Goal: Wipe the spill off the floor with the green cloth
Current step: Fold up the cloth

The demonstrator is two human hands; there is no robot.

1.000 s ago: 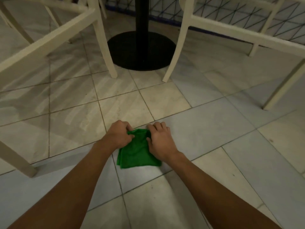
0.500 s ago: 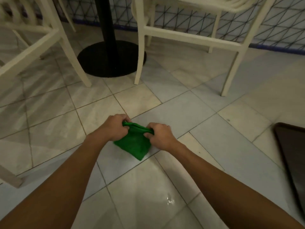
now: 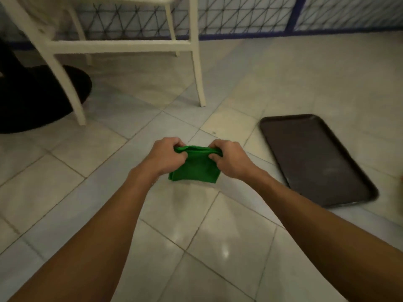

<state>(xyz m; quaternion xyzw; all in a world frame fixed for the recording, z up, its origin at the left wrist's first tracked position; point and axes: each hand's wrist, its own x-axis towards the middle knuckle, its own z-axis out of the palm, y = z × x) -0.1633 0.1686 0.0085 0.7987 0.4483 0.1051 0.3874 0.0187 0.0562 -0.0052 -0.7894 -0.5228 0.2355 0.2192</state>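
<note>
Green cloth (image 3: pixel 194 166): a small folded piece of soft fabric, bunched along its top edge and hanging down in a rough square between the two hands.
Left hand (image 3: pixel 168 155): the fingers are curled over the top left corner of the cloth and the thumb pinches it from the near side.
Right hand (image 3: pixel 231 160): the fingers are curled round the top right corner in the same pinch, knuckles up.
Where the cloth is: in front of the person, over the pale tiled floor (image 3: pixel 104 192). Its lower edge appears to hang clear of the tiles, with a faint shadow beneath.
Handling: it looks light and limp, with no stiffness. It will likely sag, fold and crumple wherever it is not held or pressed, and if wet it will likely cling and weigh a little more. Nothing about it is fragile.
Where to take hold: the corner pinch suits opening or refolding. For wiping, a flat palm on the middle of the folded pad should spread pressure better.
Spill: it cannot be made out plainly, and only glossy highlights show on the nearer tiles.
Nearby: a dark tray (image 3: pixel 316 158) lies on the floor just to the right, and a white chair (image 3: pixel 122 44) and a black table base (image 3: pixel 32 101) stand further off.
</note>
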